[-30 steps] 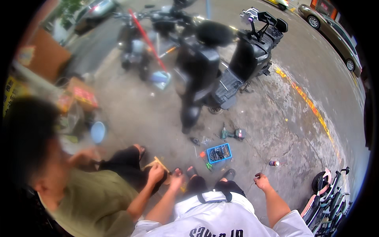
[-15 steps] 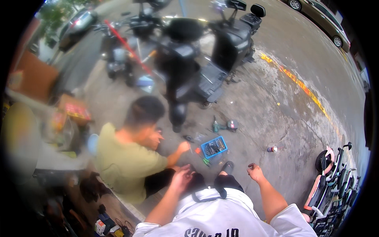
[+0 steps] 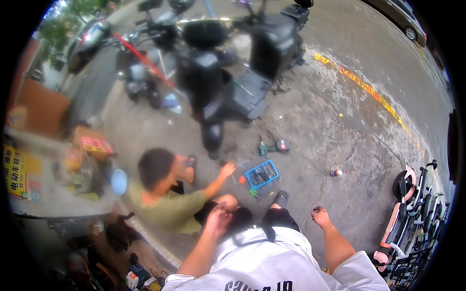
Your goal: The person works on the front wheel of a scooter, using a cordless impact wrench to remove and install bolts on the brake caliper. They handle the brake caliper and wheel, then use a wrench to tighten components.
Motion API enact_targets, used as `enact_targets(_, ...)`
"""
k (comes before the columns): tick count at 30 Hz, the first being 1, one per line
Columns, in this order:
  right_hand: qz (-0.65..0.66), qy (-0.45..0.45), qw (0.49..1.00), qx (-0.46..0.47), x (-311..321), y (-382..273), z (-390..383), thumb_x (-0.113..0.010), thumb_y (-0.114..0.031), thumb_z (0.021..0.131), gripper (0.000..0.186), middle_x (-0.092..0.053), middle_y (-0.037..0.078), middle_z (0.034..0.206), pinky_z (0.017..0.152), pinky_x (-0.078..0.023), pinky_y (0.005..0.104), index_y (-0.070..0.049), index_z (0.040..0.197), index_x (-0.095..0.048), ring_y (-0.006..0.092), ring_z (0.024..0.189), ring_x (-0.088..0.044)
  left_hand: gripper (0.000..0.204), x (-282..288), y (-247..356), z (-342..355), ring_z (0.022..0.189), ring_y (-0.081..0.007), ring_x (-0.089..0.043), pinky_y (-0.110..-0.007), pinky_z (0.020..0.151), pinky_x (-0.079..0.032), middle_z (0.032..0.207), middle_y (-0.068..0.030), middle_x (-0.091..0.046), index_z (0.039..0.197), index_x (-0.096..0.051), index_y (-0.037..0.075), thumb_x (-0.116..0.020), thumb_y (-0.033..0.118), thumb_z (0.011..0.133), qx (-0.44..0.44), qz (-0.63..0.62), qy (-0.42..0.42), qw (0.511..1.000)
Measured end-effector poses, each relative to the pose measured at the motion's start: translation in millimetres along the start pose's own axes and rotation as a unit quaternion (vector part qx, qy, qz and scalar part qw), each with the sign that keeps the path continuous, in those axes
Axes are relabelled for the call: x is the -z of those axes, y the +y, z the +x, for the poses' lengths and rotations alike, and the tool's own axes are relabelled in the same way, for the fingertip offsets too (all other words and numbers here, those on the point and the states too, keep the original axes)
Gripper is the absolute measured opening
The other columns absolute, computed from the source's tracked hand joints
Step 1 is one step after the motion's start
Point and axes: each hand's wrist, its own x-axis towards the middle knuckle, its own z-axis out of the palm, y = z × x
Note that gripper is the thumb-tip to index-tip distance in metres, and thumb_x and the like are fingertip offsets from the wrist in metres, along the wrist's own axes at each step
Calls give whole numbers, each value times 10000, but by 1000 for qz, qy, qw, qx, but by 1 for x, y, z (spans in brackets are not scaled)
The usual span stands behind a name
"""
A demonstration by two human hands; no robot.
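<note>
My left hand [image 3: 218, 220] hovers over my left thigh, beside the co-worker's knee, fingers loosely parted and nothing visible in them. Out to the right, above the pavement, my right hand [image 3: 320, 216] hangs with curled, dark-smudged fingers; I see nothing in it. Between my hands and farther off lies a blue tray [image 3: 265, 184] of small metal parts and tools. Green-handled pliers [image 3: 254, 193] rest by its near side. A green power drill [image 3: 263, 149] lies behind the tray. To its left, a co-worker's hand [image 3: 227, 169] holds a thin metal rod-like tool.
A crouching co-worker in an olive shirt [image 3: 167, 211] is close on my left. A black scooter [image 3: 252, 92] stands ahead. A small can [image 3: 336, 172] is on the pavement to the right, and parked small scooters [image 3: 410, 218] line the right edge. A cardboard box [image 3: 94, 140] sits left.
The co-worker has leaned lower and farther left, with the knee now showing by my left hand. My view has shifted slightly; my hands stay in nearly the same places.
</note>
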Motion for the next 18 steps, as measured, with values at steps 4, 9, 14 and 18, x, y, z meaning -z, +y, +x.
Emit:
enact_targets(4,0,1,1000,27,7,-6,6,-643,-193,812,371,-749,166,889,793,-575,359,3,1126,-659,264,814,-741,429,-5,-6,0,800,-135,-574,-369,879,-533,1046,-41,-631,1287,-567,52,-506,-16,868,-1,-5,-3,1000)
enact_targets(9,16,-26,999,31,11,-34,11,-631,-154,843,346,-740,150,898,709,-572,337,14,1144,-642,227,746,-724,450,5,-11,-6,815,-139,-570,-370,891,-530,1059,-38,-632,1295,-566,57,-516,-17,854,-16,-22,7,1000)
enact_targets(14,-12,-68,996,49,13,-51,19,-626,-127,877,327,-721,126,893,605,-558,320,25,1166,-619,194,715,-695,464,13,-20,-20,807,-149,-568,-364,891,-531,1066,-48,-627,1299,-562,53,-526,-28,844,-35,-75,33,996)
enact_targets(18,-26,-62,997,42,20,-70,22,-642,-140,854,330,-736,142,865,689,-587,336,30,1136,-638,223,729,-727,476,10,-32,-32,781,-147,-563,-358,882,-528,1054,-66,-622,1300,-554,39,-535,-49,833,-38,-131,11,991)
